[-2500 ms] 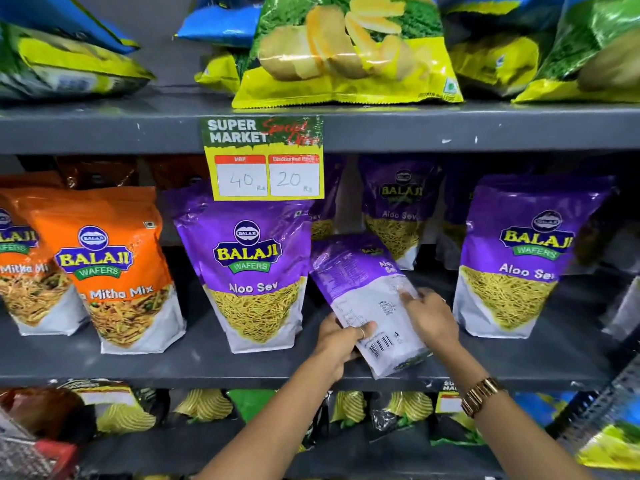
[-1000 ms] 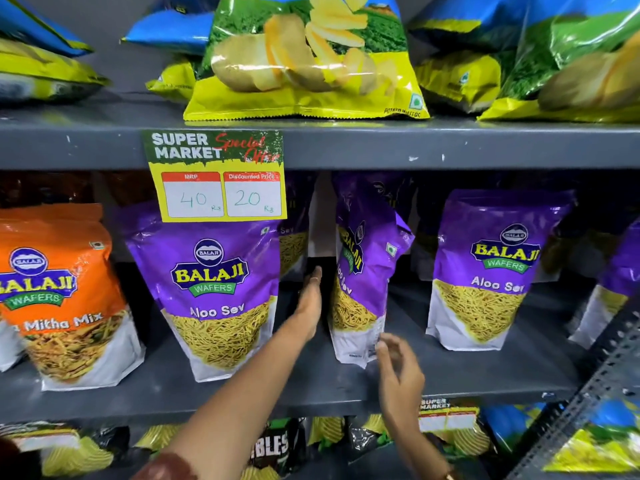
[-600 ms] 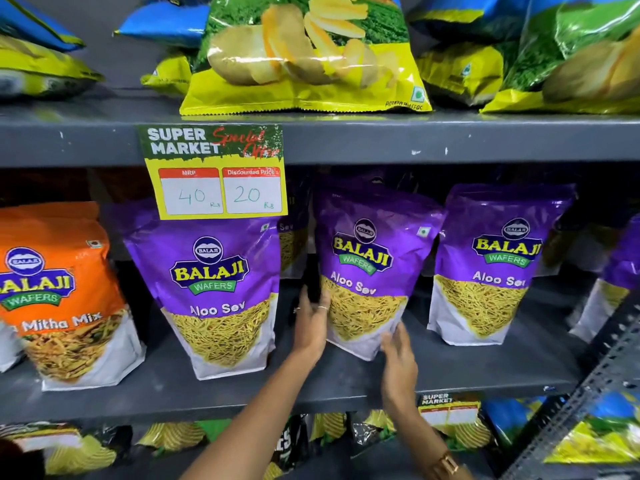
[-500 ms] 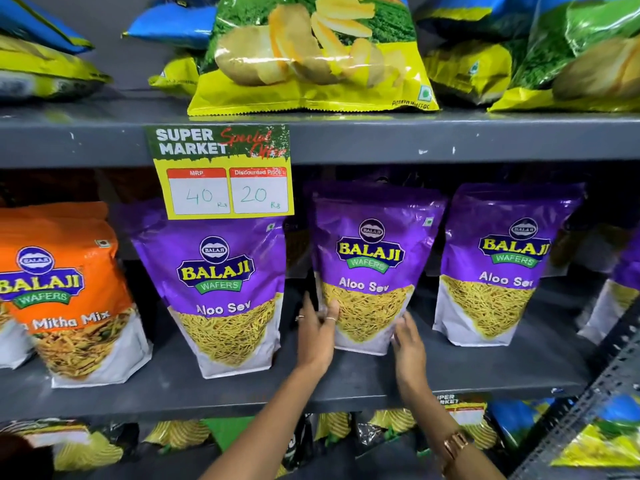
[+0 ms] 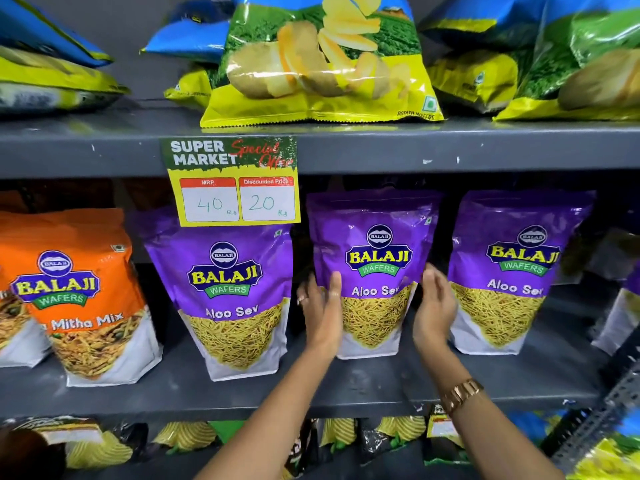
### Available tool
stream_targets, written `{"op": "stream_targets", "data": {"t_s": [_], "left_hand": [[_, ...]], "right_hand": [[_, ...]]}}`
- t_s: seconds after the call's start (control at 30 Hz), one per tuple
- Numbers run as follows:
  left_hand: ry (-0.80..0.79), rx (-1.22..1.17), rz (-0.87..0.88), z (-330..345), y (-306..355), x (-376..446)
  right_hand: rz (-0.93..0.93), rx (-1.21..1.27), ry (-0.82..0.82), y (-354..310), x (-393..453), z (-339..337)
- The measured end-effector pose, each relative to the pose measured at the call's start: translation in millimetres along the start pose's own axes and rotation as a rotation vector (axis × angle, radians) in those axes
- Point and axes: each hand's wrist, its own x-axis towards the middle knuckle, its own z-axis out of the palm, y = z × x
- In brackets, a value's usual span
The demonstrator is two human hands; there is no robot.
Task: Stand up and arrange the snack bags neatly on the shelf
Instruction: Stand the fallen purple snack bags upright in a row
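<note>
— Looking along the middle shelf (image 5: 381, 393), how much room is there?

— A bare grey strip runs along its front edge, and narrow dark gaps part the pouches. Overhead, the upper shelf (image 5: 450, 150) carries chip bags and a price tag (image 5: 234, 181).

— What stands on the middle shelf?

— An orange Mitha Mix pouch (image 5: 79, 296) at the left, then three purple Aloo Sev pouches upright, fronts out (more sit dimly behind).

— And the middle pouch (image 5: 377, 258)?

— Upright between its neighbours, base on the shelf, glossy purple with yellow sev pictured below.

— Hands?

— The left hand (image 5: 323, 311) lies flat on its left edge, the right hand (image 5: 434, 304) on its right edge, fingers spread and cupping its sides.
</note>
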Motion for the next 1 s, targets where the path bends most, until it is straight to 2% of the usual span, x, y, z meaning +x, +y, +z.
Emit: {"op": "stream_targets", "data": {"t_s": [0.13,0.23,0.3,0.43,0.5,0.6,0.67,0.77,0.83,1.0], "left_hand": [[0.139,-0.132,0.077,5,49,26],[0.275,-0.309,0.017,6,65,42],[0.301,-0.360,-0.039,5,68,47],[0.346,-0.449,0.007,5,66,42],[0.334,-0.416,-0.021,7,59,35],[0.248,-0.302,-0.159,9,36,28],[0.137,-0.187,-0.275,13,9,22],[0.014,-0.193,-0.414,18,-29,12],[-0.034,-0.225,-0.421,18,-42,9],[-0.042,-0.159,-0.375,12,-39,6]], "right_hand": [[-0.125,0.013,0.047,-39,38,23],[-0.064,0.035,0.084,-48,54,29],[-0.044,0.029,0.099,-47,59,28],[-0.035,0.025,0.079,-42,59,28],[-0.027,-0.012,0.067,-33,52,22],[0.003,-0.060,0.039,-10,24,9],[0.099,-0.127,0.016,10,1,2],[0.295,-0.206,-0.090,32,-25,-7],[0.320,-0.264,-0.155,39,-31,-12],[0.287,-0.366,-0.213,41,-31,-15]]}}
